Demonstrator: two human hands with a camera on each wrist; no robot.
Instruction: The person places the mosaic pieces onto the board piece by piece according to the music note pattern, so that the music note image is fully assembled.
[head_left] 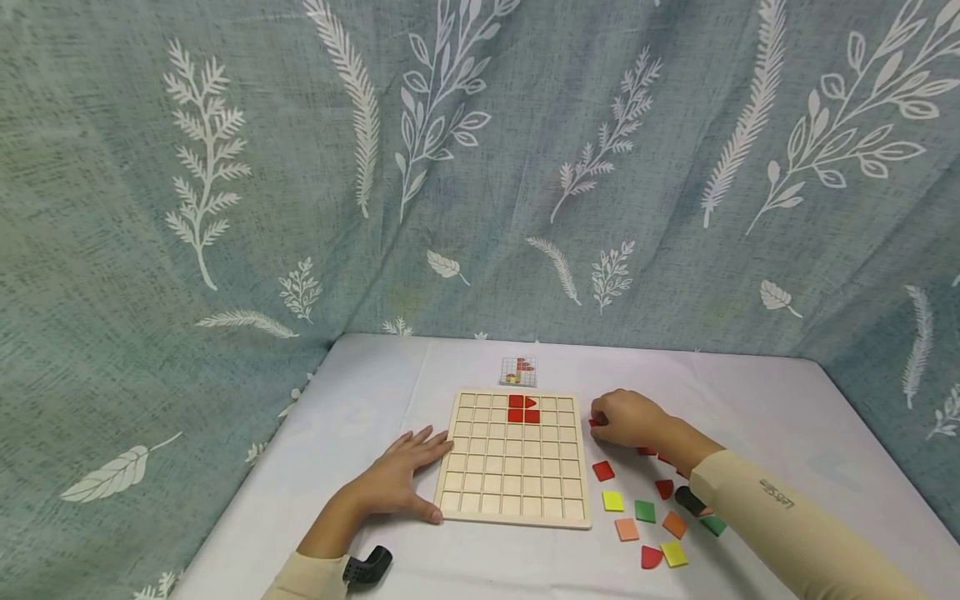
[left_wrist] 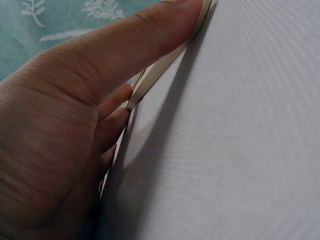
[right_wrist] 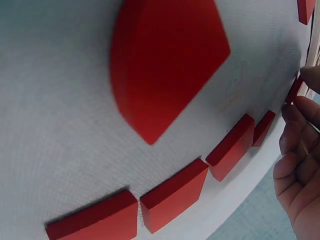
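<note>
A wooden grid board (head_left: 513,485) lies flat on the table, with three red squares and a red triangle (head_left: 530,402) in its top rows. My left hand (head_left: 397,477) rests at the board's left edge with fingers spread, and the left wrist view shows the thumb (left_wrist: 145,37) against its rim. Just off the board's right side, my right hand (head_left: 632,418) pinches a red tile (right_wrist: 295,90) between thumb and finger, low over the table. The tile's exact shape is mostly hidden by the fingers.
Loose tiles lie right of the board: a red square (head_left: 603,471), yellow square (head_left: 612,501), green square (head_left: 645,511), orange square (head_left: 674,525) and several more, some under the right forearm. A small pattern card (head_left: 519,372) sits behind the board. A leaf-patterned curtain (head_left: 480,208) hangs behind.
</note>
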